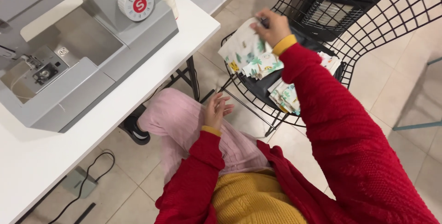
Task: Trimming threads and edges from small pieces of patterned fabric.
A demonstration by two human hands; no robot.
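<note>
- Left hand [216,109] rests open on the pink trouser knee [177,118], holding nothing, beside the white worktop [152,67] with the grey sewing machine [78,44].
- Right hand [272,26] pinches a printed fabric piece [246,51], lifted above the black wire chair [368,16].
- More printed pieces [285,96] lie on the chair seat.

The floor [386,99] is laid with pale beige tiles with thin grey joints, evenly lit and without hard shadows. A white table [138,81] fills the view from 9 to 11 o'clock, carrying a grey sewing machine [69,44]. Under the table, at 7 o'clock, a grey foot pedal [79,181] lies on the tiles with its black cable [99,166] curling beside it. A black wire chair [368,16] stands at 1 to 2 o'clock. At 3 o'clock a thin blue-grey furniture leg [416,126] crosses the tiles.
</note>
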